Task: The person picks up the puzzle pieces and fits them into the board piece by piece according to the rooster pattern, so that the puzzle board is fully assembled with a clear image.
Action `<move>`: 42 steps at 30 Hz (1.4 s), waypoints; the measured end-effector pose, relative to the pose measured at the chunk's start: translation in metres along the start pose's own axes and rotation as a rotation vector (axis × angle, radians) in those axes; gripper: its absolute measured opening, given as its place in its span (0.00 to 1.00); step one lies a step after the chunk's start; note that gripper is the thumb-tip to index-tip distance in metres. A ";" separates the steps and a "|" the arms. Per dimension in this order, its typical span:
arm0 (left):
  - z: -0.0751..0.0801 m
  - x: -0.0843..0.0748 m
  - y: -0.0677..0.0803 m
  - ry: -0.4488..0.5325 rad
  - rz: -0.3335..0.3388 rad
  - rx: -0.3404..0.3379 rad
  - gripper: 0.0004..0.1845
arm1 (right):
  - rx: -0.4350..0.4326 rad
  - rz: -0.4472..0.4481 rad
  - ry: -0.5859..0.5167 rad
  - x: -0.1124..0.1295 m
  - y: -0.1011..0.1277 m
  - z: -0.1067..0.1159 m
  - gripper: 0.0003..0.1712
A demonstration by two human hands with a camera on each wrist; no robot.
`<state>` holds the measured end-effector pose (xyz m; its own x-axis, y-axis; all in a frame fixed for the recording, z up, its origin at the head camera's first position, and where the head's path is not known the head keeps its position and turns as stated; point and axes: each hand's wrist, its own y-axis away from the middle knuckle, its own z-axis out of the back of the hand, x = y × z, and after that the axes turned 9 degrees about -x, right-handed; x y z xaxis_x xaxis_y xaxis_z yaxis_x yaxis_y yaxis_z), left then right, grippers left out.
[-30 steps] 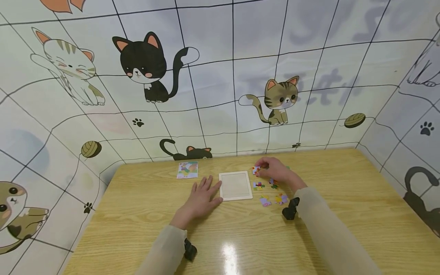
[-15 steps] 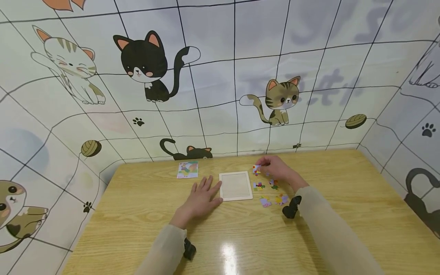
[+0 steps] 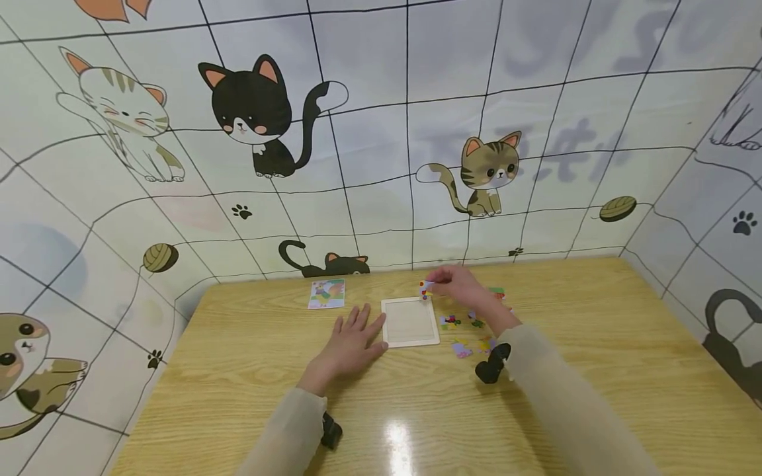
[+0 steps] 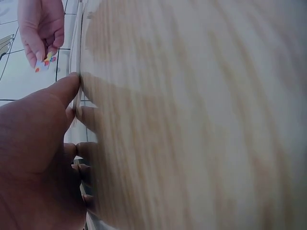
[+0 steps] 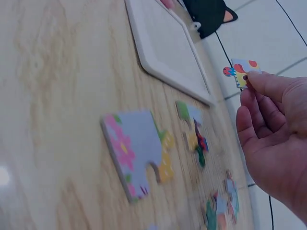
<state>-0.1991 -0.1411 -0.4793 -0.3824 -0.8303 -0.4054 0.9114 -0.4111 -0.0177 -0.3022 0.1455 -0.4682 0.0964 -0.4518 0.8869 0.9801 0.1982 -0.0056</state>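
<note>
Right hand pinching small colourful cardboard puzzle piece, held upright, red dots facing left over far-right corner of white rectangular frame; left hand flat, fingers straight.

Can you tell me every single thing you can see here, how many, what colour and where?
puzzle tray: 1, white frame, no pieces in it, middle of the table.
held puzzle piece: 1, white with red, yellow and blue, above the tray's far right corner.
loose puzzle pieces: several, purple, green, yellow and pink, on the table right of the tray.
picture card: 1, colourful, far side of the table, left of the tray.
table: 1, light wood.
cat wallpaper: pale tiles with cartoon cats, behind the table.
left hand: flat on the table, fingers against the tray's left edge.
right hand: pinches the held puzzle piece.
</note>
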 end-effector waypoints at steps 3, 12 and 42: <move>-0.001 -0.001 0.000 -0.002 0.003 0.001 0.34 | 0.010 0.022 -0.030 0.004 0.000 -0.011 0.11; -0.001 -0.001 -0.002 -0.004 0.010 0.006 0.34 | 0.030 -0.023 -0.017 0.012 0.003 -0.040 0.09; -0.003 0.001 -0.002 -0.015 0.017 0.015 0.34 | -0.077 0.058 0.211 0.026 0.006 -0.087 0.08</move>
<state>-0.2010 -0.1401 -0.4820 -0.3690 -0.8426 -0.3922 0.9155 -0.4023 0.0028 -0.2790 0.0595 -0.4852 0.1791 -0.6150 0.7679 0.9814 0.1661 -0.0958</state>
